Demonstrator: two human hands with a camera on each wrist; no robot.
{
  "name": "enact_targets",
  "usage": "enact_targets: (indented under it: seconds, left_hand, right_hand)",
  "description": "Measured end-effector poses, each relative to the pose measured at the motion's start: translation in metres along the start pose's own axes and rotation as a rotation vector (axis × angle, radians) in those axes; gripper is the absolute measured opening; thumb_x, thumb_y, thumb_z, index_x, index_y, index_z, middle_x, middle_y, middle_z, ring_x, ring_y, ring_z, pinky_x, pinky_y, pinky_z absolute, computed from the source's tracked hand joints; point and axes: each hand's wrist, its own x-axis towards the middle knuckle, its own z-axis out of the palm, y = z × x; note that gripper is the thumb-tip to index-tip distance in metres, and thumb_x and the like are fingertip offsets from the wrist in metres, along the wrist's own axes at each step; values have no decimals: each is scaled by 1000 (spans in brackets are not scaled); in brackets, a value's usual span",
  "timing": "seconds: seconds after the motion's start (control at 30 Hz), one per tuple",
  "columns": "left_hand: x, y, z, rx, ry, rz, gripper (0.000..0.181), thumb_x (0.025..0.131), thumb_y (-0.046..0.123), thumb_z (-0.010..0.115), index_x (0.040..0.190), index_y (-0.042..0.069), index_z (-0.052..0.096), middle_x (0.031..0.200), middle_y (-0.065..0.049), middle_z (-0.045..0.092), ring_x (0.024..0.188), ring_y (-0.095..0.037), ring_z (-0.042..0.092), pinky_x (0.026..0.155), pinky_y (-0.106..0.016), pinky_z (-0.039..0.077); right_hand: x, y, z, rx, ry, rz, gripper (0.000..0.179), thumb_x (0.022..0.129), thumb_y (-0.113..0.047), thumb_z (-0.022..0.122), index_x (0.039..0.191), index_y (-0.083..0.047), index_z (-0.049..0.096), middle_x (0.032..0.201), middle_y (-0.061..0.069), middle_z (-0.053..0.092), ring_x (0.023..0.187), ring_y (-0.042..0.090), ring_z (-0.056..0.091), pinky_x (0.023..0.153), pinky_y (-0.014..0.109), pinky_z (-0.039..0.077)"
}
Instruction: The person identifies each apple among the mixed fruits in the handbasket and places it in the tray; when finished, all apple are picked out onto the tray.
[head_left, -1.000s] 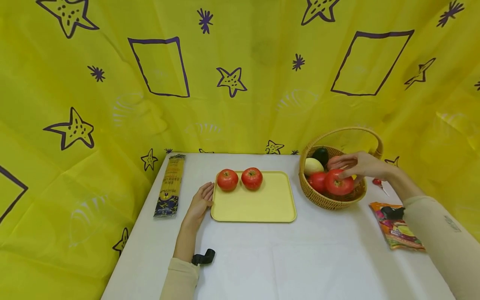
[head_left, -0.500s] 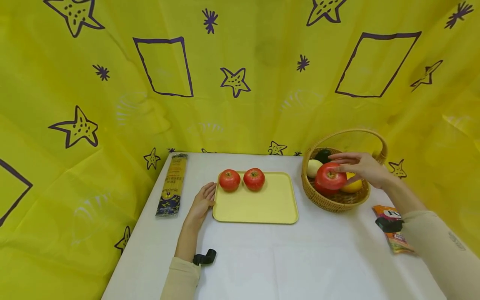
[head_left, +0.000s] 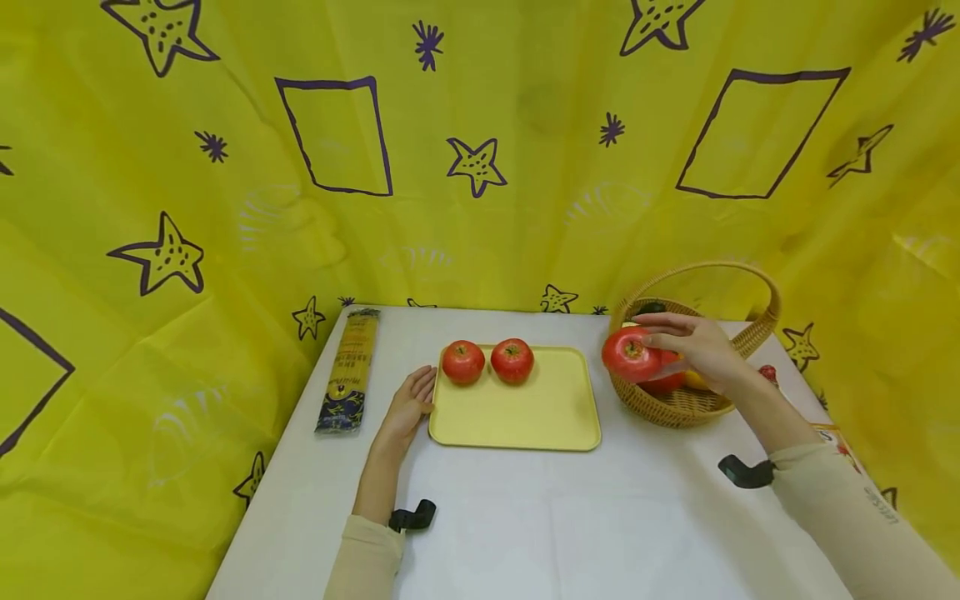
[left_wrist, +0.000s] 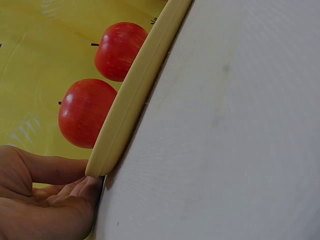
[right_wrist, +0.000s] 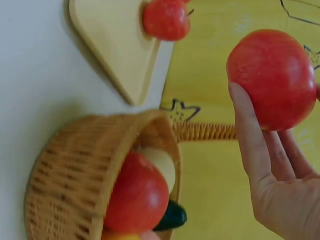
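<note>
My right hand grips a red apple with thumb and fingers, above the left rim of a wicker basket. In the right wrist view the apple is well apart from the basket. My left hand rests at the left edge of a pale yellow tray, its fingers fairly straight alongside. In the left wrist view the thumb touches the tray's rim. On the tray, towards the back, stand two red apples, a left one and a right one.
Inside the basket are a red round fruit, a pale one, a dark green item and something yellow. A spaghetti packet lies left of the tray. Behind my right forearm, a colourful packet is mostly hidden.
My right hand has lifted the apple out of the basket and carried it left to the rim. The left hand has stayed at the tray. The head view has shifted slightly.
</note>
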Motion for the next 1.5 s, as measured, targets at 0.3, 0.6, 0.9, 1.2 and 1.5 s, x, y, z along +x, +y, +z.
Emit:
enact_targets:
  seconds: [0.3, 0.6, 0.9, 1.2, 1.5]
  left_hand:
    - [0, -1, 1, 2, -11, 14, 87, 80, -33, 35, 162, -7, 21, 168, -28, 23, 157, -38, 21, 130, -43, 20]
    - [0, -2, 0, 6, -13, 12, 87, 81, -33, 37, 162, -5, 21, 168, -27, 24, 158, -37, 21, 130, -41, 21]
    - [-1, 0, 2, 14, -14, 16, 85, 84, -31, 37, 162, -4, 22, 168, -25, 24, 158, -36, 21, 130, -42, 21]
    - [-2, -2, 1, 16, -11, 11, 86, 83, -31, 37, 163, -4, 21, 168, -25, 24, 158, -36, 21, 130, -42, 20]
    - [-2, -2, -1, 21, -12, 8, 86, 82, -32, 35, 162, -4, 21, 168, -26, 24, 158, -37, 21, 130, -42, 21]
  right_hand:
    - [5, 0, 40, 75, -27, 4, 50, 100, -17, 71, 143, 3, 57, 121, -6, 69, 106, 19, 69, 79, 49, 66]
    - [13, -2, 70, 164, -36, 14, 51, 99, -17, 72, 142, 6, 57, 121, 0, 70, 102, 20, 72, 78, 52, 66]
    - [20, -4, 98, 221, -24, 37, 54, 98, -21, 72, 143, 5, 57, 119, -1, 72, 111, 21, 65, 79, 60, 64]
    - [25, -2, 127, 240, -18, 15, 49, 97, -19, 73, 138, 5, 62, 122, 4, 71, 110, 25, 64, 76, 58, 65]
    - [32, 5, 153, 248, -32, 47, 49, 96, -20, 73, 137, 4, 62, 128, 13, 68, 113, 27, 64, 75, 58, 65]
